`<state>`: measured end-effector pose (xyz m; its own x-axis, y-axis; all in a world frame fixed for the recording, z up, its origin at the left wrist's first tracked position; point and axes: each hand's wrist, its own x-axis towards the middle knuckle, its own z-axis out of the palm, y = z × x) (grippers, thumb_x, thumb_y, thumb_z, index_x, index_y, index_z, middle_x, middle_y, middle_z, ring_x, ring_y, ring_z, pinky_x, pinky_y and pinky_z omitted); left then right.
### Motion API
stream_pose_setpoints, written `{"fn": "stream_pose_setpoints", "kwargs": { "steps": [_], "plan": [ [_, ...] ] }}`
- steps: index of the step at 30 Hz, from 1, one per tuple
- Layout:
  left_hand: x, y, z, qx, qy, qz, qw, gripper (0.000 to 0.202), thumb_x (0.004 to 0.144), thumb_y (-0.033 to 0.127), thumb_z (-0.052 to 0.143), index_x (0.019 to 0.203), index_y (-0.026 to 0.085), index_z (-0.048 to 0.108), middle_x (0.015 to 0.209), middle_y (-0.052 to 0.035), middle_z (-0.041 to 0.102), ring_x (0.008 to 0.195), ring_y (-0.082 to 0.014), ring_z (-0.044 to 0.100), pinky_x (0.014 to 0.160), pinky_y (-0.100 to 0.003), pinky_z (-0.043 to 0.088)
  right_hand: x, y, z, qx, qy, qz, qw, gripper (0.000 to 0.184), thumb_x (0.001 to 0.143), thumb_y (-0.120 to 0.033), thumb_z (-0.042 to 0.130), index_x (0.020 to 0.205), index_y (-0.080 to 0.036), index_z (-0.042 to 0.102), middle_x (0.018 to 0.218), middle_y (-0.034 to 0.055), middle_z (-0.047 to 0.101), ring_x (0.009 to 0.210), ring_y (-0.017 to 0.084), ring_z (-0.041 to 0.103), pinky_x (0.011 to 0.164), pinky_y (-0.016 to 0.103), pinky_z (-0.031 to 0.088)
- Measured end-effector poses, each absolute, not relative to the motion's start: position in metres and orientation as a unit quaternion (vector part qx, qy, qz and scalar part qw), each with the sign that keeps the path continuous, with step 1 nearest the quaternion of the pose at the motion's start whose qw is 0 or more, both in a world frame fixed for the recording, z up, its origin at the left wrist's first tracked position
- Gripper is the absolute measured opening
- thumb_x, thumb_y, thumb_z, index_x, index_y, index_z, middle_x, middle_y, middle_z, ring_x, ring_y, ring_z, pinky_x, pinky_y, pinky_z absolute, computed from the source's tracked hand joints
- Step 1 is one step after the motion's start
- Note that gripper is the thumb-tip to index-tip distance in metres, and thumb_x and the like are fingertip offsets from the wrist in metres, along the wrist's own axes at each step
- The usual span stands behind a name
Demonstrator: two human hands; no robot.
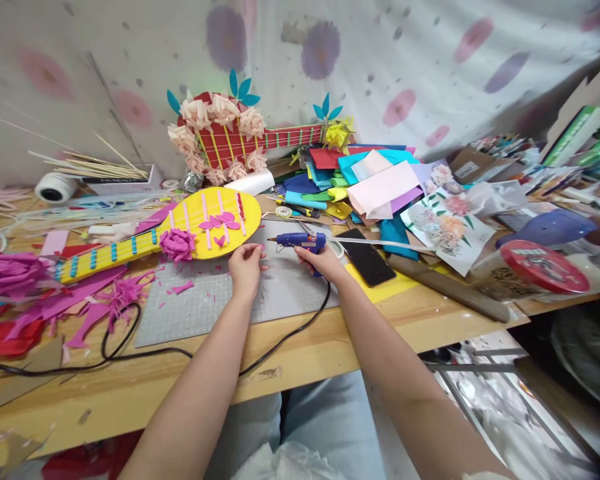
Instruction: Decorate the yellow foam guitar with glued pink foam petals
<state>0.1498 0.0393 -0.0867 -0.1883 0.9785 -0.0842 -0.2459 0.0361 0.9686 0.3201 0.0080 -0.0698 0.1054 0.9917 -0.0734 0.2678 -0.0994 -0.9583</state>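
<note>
My right hand (316, 260) is wrapped round a blue hot glue gun (303, 241), its nozzle pointing left and a long clear glue stick (375, 243) running out of its back. Left of the nozzle, my left hand (247, 267) has its fingertips pinched together; what they hold, if anything, is too small to make out. Just beyond that hand lies a yellow paper guitar (250, 220) with pink strips, magenta petals (220, 221) and a magenta crepe paper rose (177, 245). Both hands are above a grey cutting mat (180, 313).
A red guitar (220, 143) with pale roses leans at the back. Coloured paper (380, 187) is heaped behind a black phone (367, 257). The glue gun's black cord (290, 337) crosses the table's front. Magenta scraps (95, 310) lie left; a lidded tub (545, 267) stands right.
</note>
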Motion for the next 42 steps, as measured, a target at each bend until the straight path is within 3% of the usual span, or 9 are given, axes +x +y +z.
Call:
{"fn": "stream_pose_setpoints", "kwargs": {
  "steps": [19, 34, 42],
  "plan": [
    [0.1494, 0.0391, -0.0893, 0.375, 0.511, 0.59, 0.5, 0.01, 0.07, 0.02, 0.06, 0.078, 0.014, 0.06, 0.072, -0.0015, 0.061, 0.058, -0.0113, 0.059, 0.039, -0.019, 0.045, 0.3131, 0.0006, -0.0674, -0.645, -0.554, 0.365, 0.38, 0.038, 0.069, -0.057, 0.061, 0.071, -0.019, 0.058, 0.059, -0.0011, 0.056, 0.052, 0.011, 0.049, 0.054, 0.025, 0.041],
    [0.1495, 0.0383, -0.0885, 0.377, 0.52, 0.581, 0.5, 0.011, 0.07, 0.022, 0.062, 0.078, 0.014, 0.059, 0.072, -0.0016, 0.061, 0.059, -0.0112, 0.059, 0.042, -0.019, 0.045, 0.3129, 0.0028, -0.0719, -0.648, -0.558, 0.349, 0.383, 0.044, 0.067, -0.061, 0.06, 0.081, -0.019, 0.062, 0.057, -0.001, 0.056, 0.052, 0.013, 0.049, 0.055, 0.027, 0.042],
    [0.1497, 0.0382, -0.0877, 0.37, 0.52, 0.579, 0.507, 0.011, 0.07, 0.022, 0.063, 0.078, 0.014, 0.059, 0.071, -0.0008, 0.061, 0.059, -0.0102, 0.059, 0.044, -0.019, 0.045, 0.3126, -0.0004, -0.0653, -0.646, -0.568, 0.354, 0.367, 0.043, 0.069, -0.06, 0.059, 0.078, -0.019, 0.063, 0.056, -0.0015, 0.054, 0.054, 0.012, 0.049, 0.058, 0.027, 0.043]
  ]
}}
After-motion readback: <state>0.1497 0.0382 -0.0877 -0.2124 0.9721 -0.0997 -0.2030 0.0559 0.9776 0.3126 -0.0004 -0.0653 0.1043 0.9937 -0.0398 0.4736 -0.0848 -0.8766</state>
